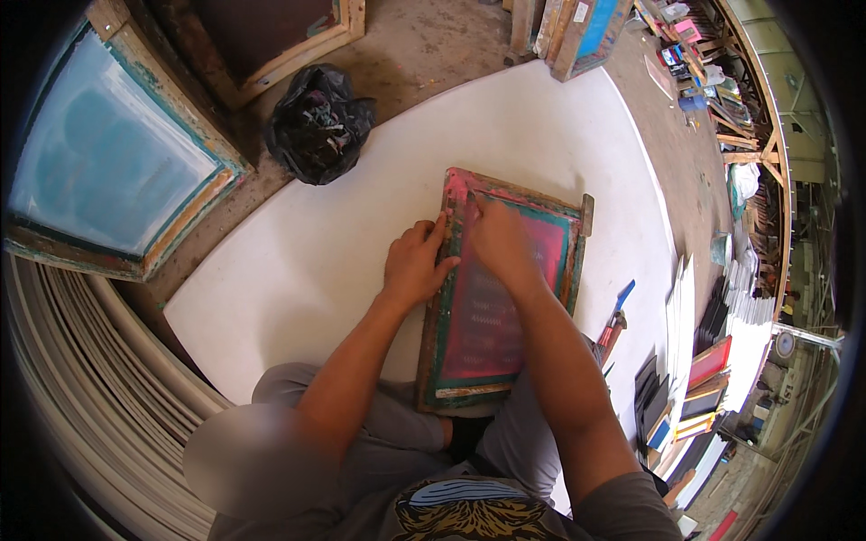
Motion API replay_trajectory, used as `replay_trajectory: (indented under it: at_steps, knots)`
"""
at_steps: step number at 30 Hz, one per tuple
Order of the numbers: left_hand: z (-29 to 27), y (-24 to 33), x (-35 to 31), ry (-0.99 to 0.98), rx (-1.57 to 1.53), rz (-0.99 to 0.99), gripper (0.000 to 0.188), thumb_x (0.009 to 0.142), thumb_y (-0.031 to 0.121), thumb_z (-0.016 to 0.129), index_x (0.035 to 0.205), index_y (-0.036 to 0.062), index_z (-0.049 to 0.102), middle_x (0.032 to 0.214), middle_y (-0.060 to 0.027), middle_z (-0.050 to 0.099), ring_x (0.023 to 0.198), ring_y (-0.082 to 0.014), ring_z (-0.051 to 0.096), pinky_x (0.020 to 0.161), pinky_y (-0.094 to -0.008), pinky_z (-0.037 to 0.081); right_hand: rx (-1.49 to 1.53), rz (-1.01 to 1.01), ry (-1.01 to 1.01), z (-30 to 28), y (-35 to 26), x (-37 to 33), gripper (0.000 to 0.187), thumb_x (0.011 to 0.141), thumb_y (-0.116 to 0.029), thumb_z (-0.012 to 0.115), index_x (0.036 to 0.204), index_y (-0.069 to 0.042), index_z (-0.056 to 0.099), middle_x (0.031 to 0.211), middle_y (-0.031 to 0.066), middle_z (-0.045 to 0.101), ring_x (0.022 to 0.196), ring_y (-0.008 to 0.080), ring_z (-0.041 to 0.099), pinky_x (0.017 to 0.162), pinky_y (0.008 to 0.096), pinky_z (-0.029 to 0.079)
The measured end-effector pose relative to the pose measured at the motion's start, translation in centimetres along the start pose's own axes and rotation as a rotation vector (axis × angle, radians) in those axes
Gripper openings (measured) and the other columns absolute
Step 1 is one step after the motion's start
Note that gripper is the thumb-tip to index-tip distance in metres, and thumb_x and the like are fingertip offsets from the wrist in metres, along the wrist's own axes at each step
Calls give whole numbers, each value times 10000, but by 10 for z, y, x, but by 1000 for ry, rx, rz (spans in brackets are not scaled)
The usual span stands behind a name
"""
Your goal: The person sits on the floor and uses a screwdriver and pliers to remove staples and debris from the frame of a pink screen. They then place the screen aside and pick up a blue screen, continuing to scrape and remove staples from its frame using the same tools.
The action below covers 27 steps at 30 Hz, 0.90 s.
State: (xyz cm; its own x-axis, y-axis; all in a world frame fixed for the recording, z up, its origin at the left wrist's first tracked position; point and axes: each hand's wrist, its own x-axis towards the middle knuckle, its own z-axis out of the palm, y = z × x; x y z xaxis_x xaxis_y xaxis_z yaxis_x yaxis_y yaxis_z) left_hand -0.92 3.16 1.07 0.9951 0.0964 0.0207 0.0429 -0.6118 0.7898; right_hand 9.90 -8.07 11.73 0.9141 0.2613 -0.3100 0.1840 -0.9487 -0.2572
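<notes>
A screen printing frame (492,298) with a worn, paint-stained wooden border and pink mesh edged in green lies tilted across my lap and the white board. My left hand (417,261) grips its left rail, with thumb and forefinger along the wood. My right hand (502,239) is closed and pressed down at the upper left inner corner. Whatever its fingers hold there is hidden. Faint rows of marks run down the mesh, partly covered by my right forearm.
Beneath me spreads a white board (298,261). A black plastic bag (320,122) sits at its far left edge, near a large blue-meshed frame (108,149). Red-handled tools (613,332) lie right of my knee. Stacked sheets (81,361) line the left side.
</notes>
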Motion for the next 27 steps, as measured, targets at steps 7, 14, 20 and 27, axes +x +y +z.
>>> replay_trajectory:
  at_steps: [7, 14, 20, 27]
  knots:
    - [-3, 7, -1, -26, 45, -31, 793, 880, 359, 798, 1539, 50, 483, 1277, -143, 596, 1116, -335, 614, 926, -454, 497, 72, -117, 69, 5, -3, 9, 321, 960, -116, 575, 1210, 47, 694, 959, 341, 701, 873, 476, 719, 773, 537, 558]
    - [-2, 2, 2, -5, -2, -8, 807, 879, 377, 797, 1542, 47, 476, 1258, -142, 607, 1115, -336, 618, 930, -455, 499, 474, 22, 115, 46, 64, -11, 398, 1036, -192, 603, 1401, -35, 635, 1043, 223, 766, 973, 337, 753, 844, 445, 559]
    - [-3, -2, 2, -19, -2, -16, 806, 883, 395, 788, 1540, 44, 480, 1267, -145, 600, 1107, -339, 620, 921, -456, 502, 229, -14, 92, 18, 33, -18, 380, 1034, -204, 598, 1387, -77, 654, 1162, 238, 735, 1081, 411, 719, 930, 439, 551]
    - [-3, -1, 1, -4, 12, 4, 798, 882, 395, 787, 1533, 41, 489, 1265, -141, 596, 1098, -336, 617, 913, -456, 501, 82, 6, 44, -3, 14, -19, 359, 1020, -216, 582, 1347, -108, 683, 1128, 252, 723, 1070, 433, 696, 922, 488, 549]
